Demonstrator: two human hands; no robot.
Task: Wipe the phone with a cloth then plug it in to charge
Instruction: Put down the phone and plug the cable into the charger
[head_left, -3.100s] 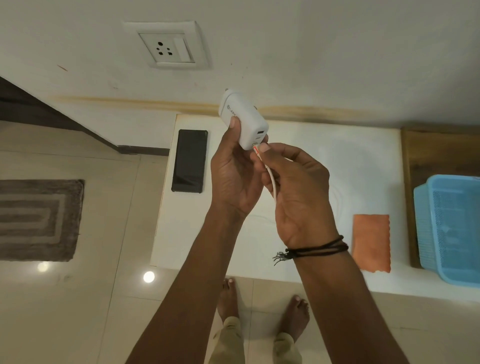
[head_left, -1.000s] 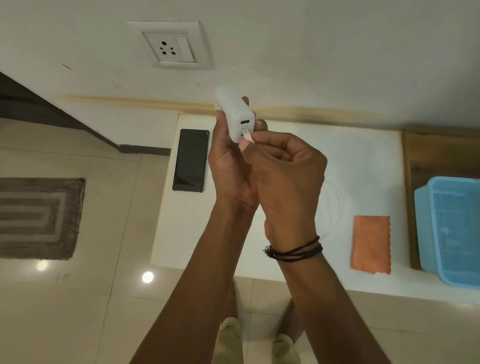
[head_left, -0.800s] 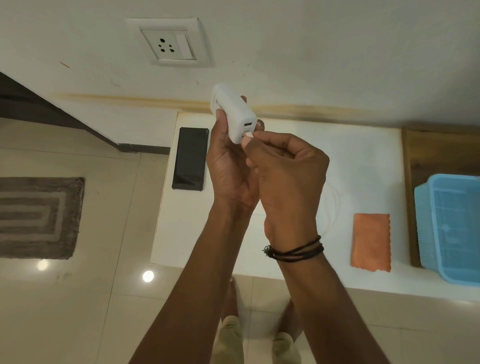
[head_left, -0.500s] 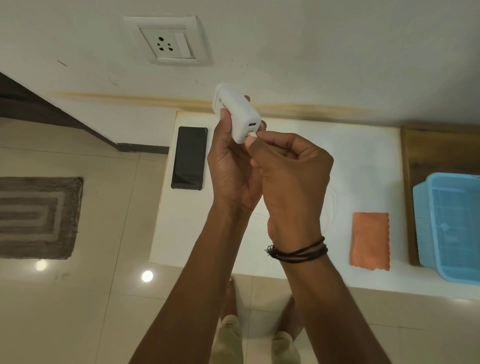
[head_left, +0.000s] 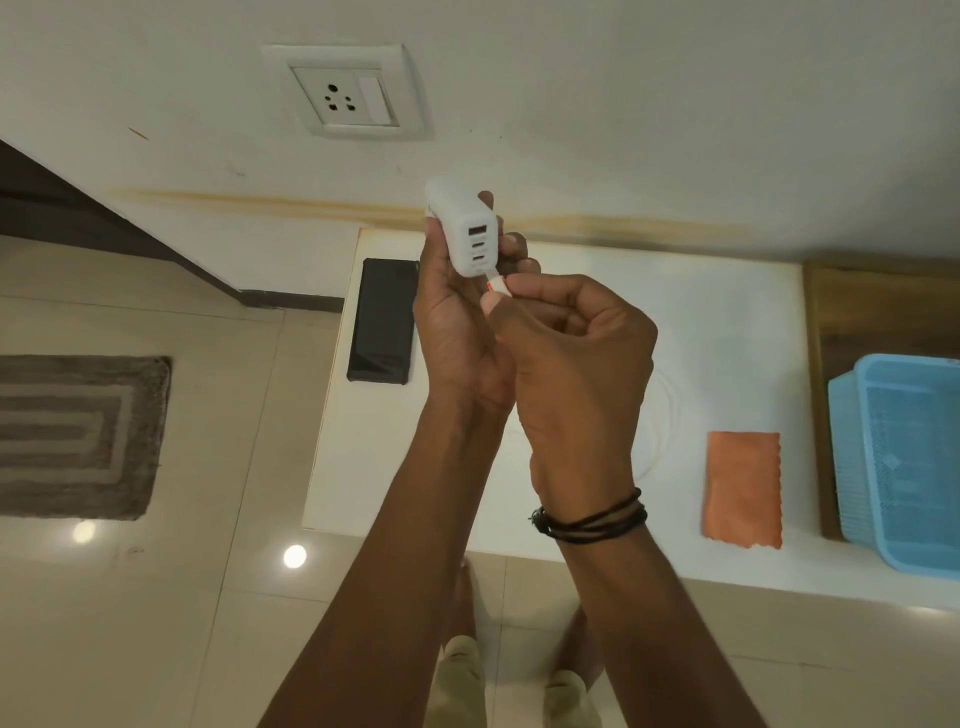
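My left hand (head_left: 460, 332) holds a white charger block (head_left: 464, 228) upright in front of the wall, its three ports facing me. My right hand (head_left: 576, 343) pinches the white cable plug (head_left: 496, 283) with an orange tip, just below the block's lower edge and outside the ports. The rest of the white cable (head_left: 662, 431) lies looped on the white table (head_left: 675, 312). The black phone (head_left: 383, 320) lies flat at the table's left edge. An orange cloth (head_left: 743, 488) lies folded towards the table's right.
A white wall socket with switch (head_left: 343, 96) is on the wall above the table, up and left of the charger. A light blue plastic basket (head_left: 904, 457) stands on a wooden surface at the right. A brown mat (head_left: 72, 436) lies on the tiled floor at left.
The plug was at the charger's ports a second ago; now it sits just below the block, out of the ports. The block has turned so all three ports face me.
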